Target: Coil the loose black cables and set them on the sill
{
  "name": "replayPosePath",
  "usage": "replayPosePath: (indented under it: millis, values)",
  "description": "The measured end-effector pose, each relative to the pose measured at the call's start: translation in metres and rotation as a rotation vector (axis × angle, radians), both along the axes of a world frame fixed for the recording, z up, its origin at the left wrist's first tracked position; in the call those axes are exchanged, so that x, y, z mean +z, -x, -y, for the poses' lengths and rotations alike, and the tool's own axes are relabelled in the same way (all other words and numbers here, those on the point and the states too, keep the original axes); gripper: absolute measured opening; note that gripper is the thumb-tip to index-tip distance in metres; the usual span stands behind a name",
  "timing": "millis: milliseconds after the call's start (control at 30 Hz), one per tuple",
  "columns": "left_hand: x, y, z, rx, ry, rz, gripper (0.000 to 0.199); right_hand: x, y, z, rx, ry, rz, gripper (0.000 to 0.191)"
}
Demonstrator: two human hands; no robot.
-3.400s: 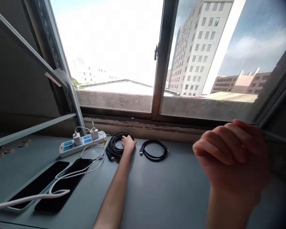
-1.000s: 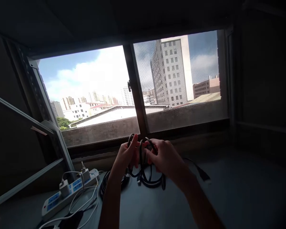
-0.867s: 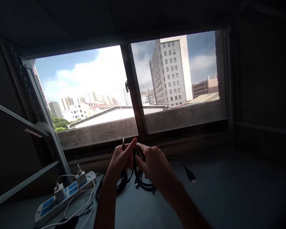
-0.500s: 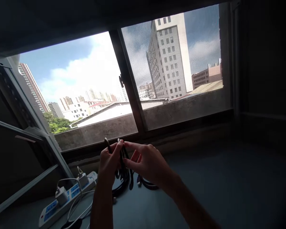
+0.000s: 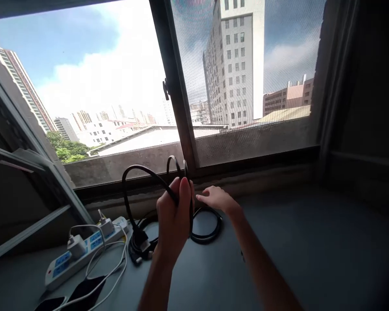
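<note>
Left to right: power strip [image 5: 94, 239] is seen low and left of the left grip, on the worktop [image 5: 210, 276]. Cable plug [image 5: 141, 241] is hung just left of the left grip, in front of a dark coil pile [image 5: 132, 250]; whether they touch can't be told. Left grip [image 5: 174, 211]: clenched round the black cable [image 5: 155, 175], thumb laid on top, one wide loop thrown out left, smaller loops stood above. Step in hand looks like loop gathering; wide loop judged oversize, should be matched to the small ones. Loops should be pinched at one crossing, firmly but without kinking, and the plug tail held clear of the pile to avoid snagging. Right of the left grip, a second coil [image 5: 209, 237] is laid flat. Right grip [image 5: 218, 198]: released, nothing seen held, poised near that coil; contact can't be confirmed.
</note>
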State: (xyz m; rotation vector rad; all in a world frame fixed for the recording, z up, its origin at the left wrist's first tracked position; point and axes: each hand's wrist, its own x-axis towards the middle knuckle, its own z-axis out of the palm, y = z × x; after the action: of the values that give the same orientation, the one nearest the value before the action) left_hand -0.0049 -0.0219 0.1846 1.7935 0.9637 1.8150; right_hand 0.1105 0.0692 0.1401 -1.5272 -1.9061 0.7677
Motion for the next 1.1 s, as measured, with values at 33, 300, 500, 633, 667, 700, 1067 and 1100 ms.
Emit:
replayPosePath:
  millis: [33,300,500,633,667,700,1067,1100]
  values:
    - [0.001,0.002,0.000,-0.028,-0.004,0.022,0.038,0.000,0.001,0.000,0.046,0.024,-0.003,0.033]
    - [0.008,0.053,-0.009,-0.094,-0.021,-0.001,0.036,0.005,0.001,0.003,0.414,0.032,-0.135,0.038]
    - [0.012,0.071,-0.013,-0.145,-0.038,0.026,0.035,0.015,-0.004,0.004,0.576,0.213,-0.348,0.052]
    - [0.015,0.083,-0.007,-0.162,-0.043,0.042,0.032,0.026,-0.002,0.017,0.365,0.206,-0.711,0.046]
    - [0.015,0.086,-0.005,-0.147,-0.049,0.045,0.031,0.028,0.000,0.020,0.301,0.179,-0.795,0.044]
    - [0.016,0.089,-0.003,-0.130,-0.051,0.048,0.030,0.030,0.002,0.023,0.249,0.145,-0.869,0.042]
    - [0.013,0.106,-0.009,-0.097,0.203,0.074,0.024,0.062,-0.013,0.070,-0.081,-0.276,-1.354,0.022]
    - [0.012,0.105,-0.010,-0.090,0.230,0.072,0.023,0.063,-0.014,0.076,-0.077,-0.294,-1.342,0.024]
